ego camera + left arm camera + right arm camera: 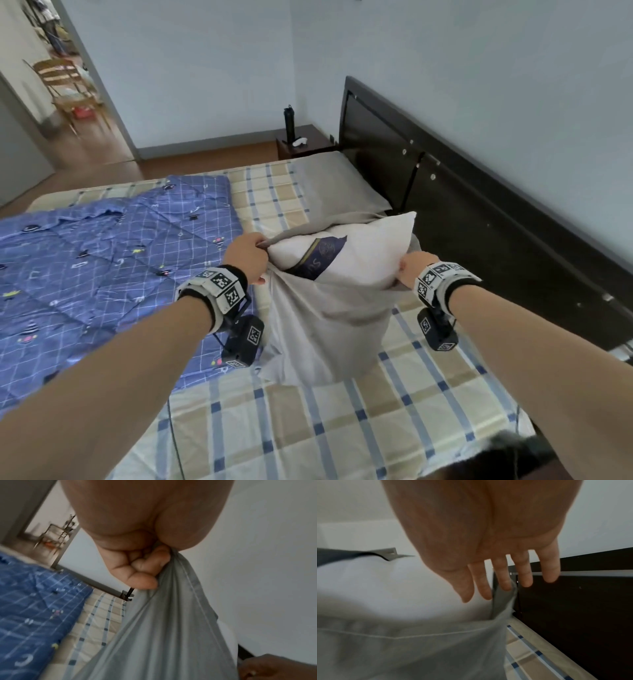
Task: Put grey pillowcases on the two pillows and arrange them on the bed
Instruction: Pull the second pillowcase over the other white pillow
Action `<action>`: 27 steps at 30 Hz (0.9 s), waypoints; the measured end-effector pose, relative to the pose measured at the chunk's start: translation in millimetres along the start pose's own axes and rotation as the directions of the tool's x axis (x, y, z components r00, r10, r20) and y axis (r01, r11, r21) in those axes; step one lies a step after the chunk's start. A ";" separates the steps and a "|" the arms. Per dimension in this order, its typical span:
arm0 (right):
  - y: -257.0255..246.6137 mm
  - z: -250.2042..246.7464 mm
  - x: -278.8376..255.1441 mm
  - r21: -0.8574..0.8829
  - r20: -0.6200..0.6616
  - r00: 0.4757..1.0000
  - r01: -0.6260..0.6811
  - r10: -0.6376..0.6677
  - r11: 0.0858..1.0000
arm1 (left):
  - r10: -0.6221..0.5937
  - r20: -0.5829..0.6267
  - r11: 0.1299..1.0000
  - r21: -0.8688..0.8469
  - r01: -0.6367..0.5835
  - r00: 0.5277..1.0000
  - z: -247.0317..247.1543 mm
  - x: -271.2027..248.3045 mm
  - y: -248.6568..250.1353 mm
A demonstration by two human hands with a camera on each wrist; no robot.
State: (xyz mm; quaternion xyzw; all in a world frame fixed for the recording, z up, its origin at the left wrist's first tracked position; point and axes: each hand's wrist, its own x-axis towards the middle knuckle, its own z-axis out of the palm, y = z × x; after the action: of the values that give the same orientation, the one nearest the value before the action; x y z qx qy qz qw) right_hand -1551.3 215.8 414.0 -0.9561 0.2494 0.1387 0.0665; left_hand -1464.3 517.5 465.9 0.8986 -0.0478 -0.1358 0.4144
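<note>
Grey pillowcase (329,318) in left hand (245,258)

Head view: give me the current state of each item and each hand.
White pillow: partly sheathed, top end exposed.
Grey pillowcase: open, pulled partway over the pillow.
Second pillow: cased in grey, lying by the headboard.
Left hand: grips the pillowcase edge.
Right hand: fingers straight, against the pillow.

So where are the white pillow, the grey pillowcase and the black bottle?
white pillow (380,240), head view, bare upper part.
grey pillowcase (329,325), head view, hanging front.
black bottle (289,124), head view, its body.
</note>
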 end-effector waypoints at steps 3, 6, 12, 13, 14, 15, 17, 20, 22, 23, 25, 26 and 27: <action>11.3 9.1 6.1 -0.012 0.051 0.995 -0.087 0.087 0.996 | 0.023 0.011 0.978 0.208 -0.025 1.000 -4.0 4.2 -3.0; 17.1 14.9 8.0 0.042 0.066 0.984 -0.166 0.163 0.985 | -0.013 0.045 0.940 0.340 -0.003 0.999 -11.1 10.6 -4.7; 13.4 8.2 14.0 0.209 -0.002 0.992 -0.123 0.126 0.970 | 0.006 0.092 0.760 0.647 -0.064 0.996 -8.3 14.7 4.0; 11.7 6.7 14.0 0.241 -0.028 0.992 -0.115 0.125 0.964 | 0.043 0.086 0.715 0.693 -0.091 0.995 -4.4 13.3 4.7; 9.9 5.4 13.6 0.291 -0.044 0.991 -0.110 0.128 0.950 | 0.102 0.094 0.668 0.731 -0.139 0.990 1.3 11.5 5.3; 10.0 6.6 15.7 0.343 -0.054 0.991 -0.100 0.126 0.934 | 0.179 0.128 0.608 0.765 -0.212 0.976 9.6 9.0 5.2; 9.9 6.8 18.9 0.452 -0.038 0.992 -0.088 0.118 0.888 | 0.324 0.238 0.484 0.790 -0.376 0.916 31.9 1.0 6.9; 7.4 1.5 13.1 0.633 0.062 0.995 -0.103 0.083 0.768 | 0.374 0.372 0.369 0.781 -0.504 0.850 64.4 -10.0 22.8; 7.7 -5.4 6.2 0.657 0.088 0.994 -0.109 0.068 0.746 | 0.313 0.403 0.367 0.784 -0.501 0.860 82.1 -9.6 33.4; 8.1 -8.9 3.6 0.649 0.071 0.996 -0.085 0.051 0.756 | 0.291 0.410 0.341 0.800 -0.495 0.864 90.2 -8.7 38.7; 10.1 -17.1 -3.0 0.632 0.014 1.000 -0.010 0.002 0.775 | 0.294 0.431 0.263 0.822 -0.506 0.853 107.4 -5.7 48.9; 10.8 -21.2 -6.2 0.635 -0.008 1.000 0.017 -0.016 0.772 | 0.284 0.446 0.242 0.824 -0.513 0.849 116.3 -3.9 54.4; 12.5 -24.1 -8.3 0.635 -0.029 0.999 0.044 -0.034 0.771 | 0.273 0.465 0.237 0.816 -0.527 0.842 124.2 -2.7 60.4</action>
State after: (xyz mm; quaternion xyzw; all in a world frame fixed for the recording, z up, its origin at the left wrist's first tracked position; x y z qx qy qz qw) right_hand -1558.9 204.1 438.7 -0.8835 0.2622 0.0375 0.3863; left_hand -1500.6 387.8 435.2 0.9044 -0.3913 -0.0741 -0.1530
